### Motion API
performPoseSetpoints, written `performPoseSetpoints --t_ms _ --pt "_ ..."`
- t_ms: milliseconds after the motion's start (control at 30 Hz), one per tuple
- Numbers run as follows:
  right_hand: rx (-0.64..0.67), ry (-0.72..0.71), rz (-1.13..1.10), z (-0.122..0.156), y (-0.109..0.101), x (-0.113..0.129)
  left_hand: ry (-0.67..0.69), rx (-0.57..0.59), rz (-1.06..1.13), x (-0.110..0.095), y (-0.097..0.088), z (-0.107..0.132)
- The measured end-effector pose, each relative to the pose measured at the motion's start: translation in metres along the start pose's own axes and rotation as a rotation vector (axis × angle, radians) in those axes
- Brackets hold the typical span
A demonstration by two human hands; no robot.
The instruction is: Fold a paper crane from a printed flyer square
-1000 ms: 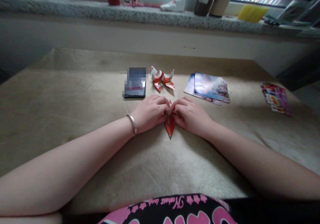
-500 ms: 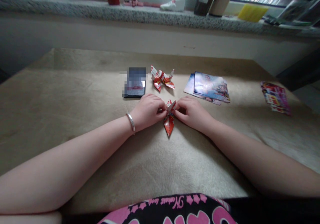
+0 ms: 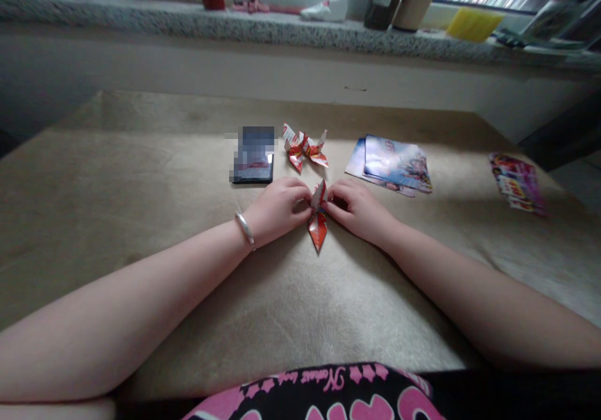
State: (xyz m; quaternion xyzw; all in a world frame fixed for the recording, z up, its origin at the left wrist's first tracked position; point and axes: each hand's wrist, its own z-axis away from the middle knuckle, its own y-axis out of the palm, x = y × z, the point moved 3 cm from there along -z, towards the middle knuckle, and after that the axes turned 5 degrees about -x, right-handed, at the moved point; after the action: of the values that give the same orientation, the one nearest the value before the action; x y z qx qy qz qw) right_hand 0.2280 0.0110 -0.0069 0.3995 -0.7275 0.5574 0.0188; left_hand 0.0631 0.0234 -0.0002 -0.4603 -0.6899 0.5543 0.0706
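Between my two hands is a folded paper piece (image 3: 318,225), red and white and glossy, with one point toward me and another standing up at the far side. My left hand (image 3: 282,206) pinches its left side, fingers curled and closed. On the opposite side my right hand (image 3: 357,208) is closed on it with thumb and fingertips. The fingertips partly hide the piece's middle. Just beyond lies a finished-looking folded paper shape (image 3: 305,148) of the same red and white paper, with several upturned points.
A dark phone (image 3: 256,155), partly pixelated, lies left of the far paper shape. Glossy picture cards (image 3: 394,162) are stacked to the right, and pink-red packets (image 3: 516,183) lie farther right. Bottles and small items stand on the stone windowsill (image 3: 282,27) behind the table.
The far point of the paper piece now stands taller and narrower, and its near tip has shifted slightly away from me. Both hands keep their pinch with small finger movements.
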Motion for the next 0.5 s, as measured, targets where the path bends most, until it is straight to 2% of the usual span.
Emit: performPoseSetpoints --t_ms 133,333,500 --pt "0.006 -0.099 -0.022 0.002 -0.003 -0.001 0.07 -0.003 -0.057 0.001 -0.001 0.002" --pt "0.007 -0.268 0.236 0.008 -0.009 0.009 0.222 -0.027 -0.223 -0.007 -0.006 0.005" --pt "0.025 -0.326 0.356 0.009 -0.008 0.019 0.218 0.015 -0.284 -0.011 -0.005 0.004"
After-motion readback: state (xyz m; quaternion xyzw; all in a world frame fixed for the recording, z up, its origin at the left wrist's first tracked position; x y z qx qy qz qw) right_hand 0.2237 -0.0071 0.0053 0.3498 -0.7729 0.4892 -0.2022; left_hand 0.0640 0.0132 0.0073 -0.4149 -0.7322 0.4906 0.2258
